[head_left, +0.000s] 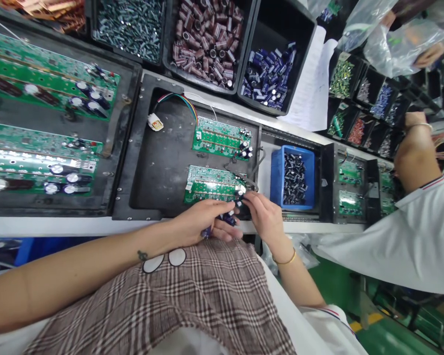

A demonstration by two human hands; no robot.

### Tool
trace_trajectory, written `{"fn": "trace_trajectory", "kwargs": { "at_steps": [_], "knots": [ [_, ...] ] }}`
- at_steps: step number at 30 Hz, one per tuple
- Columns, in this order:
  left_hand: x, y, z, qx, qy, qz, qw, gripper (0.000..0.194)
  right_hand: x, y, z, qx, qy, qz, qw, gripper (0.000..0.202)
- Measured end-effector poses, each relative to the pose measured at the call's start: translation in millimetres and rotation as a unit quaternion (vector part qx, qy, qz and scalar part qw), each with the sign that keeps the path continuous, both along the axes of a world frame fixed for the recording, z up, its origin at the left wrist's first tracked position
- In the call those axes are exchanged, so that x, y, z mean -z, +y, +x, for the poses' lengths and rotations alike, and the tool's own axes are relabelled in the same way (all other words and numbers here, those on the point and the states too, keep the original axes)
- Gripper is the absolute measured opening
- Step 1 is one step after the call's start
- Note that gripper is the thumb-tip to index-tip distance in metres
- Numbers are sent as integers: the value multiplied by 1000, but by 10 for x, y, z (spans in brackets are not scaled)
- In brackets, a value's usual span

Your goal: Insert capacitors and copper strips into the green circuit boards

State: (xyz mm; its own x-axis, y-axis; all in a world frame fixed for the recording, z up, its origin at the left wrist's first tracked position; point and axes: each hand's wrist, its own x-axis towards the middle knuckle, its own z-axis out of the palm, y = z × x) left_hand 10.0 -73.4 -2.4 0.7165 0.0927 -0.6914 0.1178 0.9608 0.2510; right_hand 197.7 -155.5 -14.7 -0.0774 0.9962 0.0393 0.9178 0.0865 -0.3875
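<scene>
My left hand (218, 219) is cupped, palm up, around several dark blue capacitors (228, 217) at the near edge of the black tray (159, 172). Beside it, my right hand (262, 214) has its fingers pinched at the right end of the nearer green circuit board (210, 183), by some small capacitors there. What those fingertips hold, if anything, is hidden. Farther back in the same tray lies a second green circuit board (222, 137), with capacitors standing at its right end and coloured wires leading to a white connector (156, 122).
Black bins of brown capacitors (209, 42), blue capacitors (268, 74) and small dark parts (129, 29) line the back. A blue box (276, 180) of black parts stands right. Another tray of boards (44, 162) is left. A co-worker's arm (416, 153) reaches in at right.
</scene>
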Motion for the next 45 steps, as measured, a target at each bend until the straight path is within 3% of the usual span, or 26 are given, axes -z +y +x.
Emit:
{"fn": "trace_trajectory", "kwargs": {
  "at_steps": [4, 7, 10, 12, 14, 16, 18, 21, 23, 25, 27, 31, 35, 38, 42, 45],
  "knots": [
    [-36, -12, -16, 15, 33, 85, 996, 30, -154, -12, -120, 62, 104, 17, 993, 15],
    [-101, -43, -18, 46, 32, 133, 990, 33, -354, -30, -280, 66, 186, -3, 980, 22],
    [-243, 147, 131, 85, 30, 165, 982, 36, -469, -33, -326, 108, 234, 44, 965, 17],
    [-401, 517, 374, 56, 30, 197, 978, 38, -485, -18, -273, 197, 244, 127, 941, 17],
    [-587, 1063, 700, -29, 6, 254, 967, 45, -468, 1, -195, 263, 240, 192, 914, 19],
    [-745, 1674, 1010, -86, -81, 324, 939, 60, -426, 4, -130, 275, 237, 207, 909, 21],
    [-812, 2215, 1197, -74, -67, 417, 903, 72, -355, -29, -94, 265, 237, 182, 917, 23],
    [-670, 2747, 1148, -55, 80, 590, 801, 60, -196, -142, -77, 267, 240, 130, 924, 23],
    [-453, 2924, 974, -38, 180, 683, 707, 49, -81, -229, -79, 274, 253, 102, 923, 21],
    [-215, 3002, 815, 19, 258, 736, 626, 49, 11, -299, -88, 270, 268, 87, 921, 18],
    [-14, 3018, 748, 61, 292, 758, 581, 55, 72, -342, -100, 262, 274, 82, 922, 17],
    [190, 3010, 834, 48, 307, 791, 527, 56, 133, -379, -127, 269, 292, 68, 915, 17],
    [197, 3094, 851, 87, 300, 794, 521, 42, 160, -390, -147, 283, 306, 63, 907, 17],
    [114, 3191, 776, 88, 266, 806, 522, 33, 139, -376, -151, 268, 288, 63, 917, 19],
    [-102, 3283, 728, 51, 214, 796, 564, 36, 98, -340, -153, 239, 275, 52, 930, 20],
    [-247, 3317, 748, 36, 206, 757, 619, 39, 106, -325, -165, 236, 266, 46, 934, 18]
  ]
}}
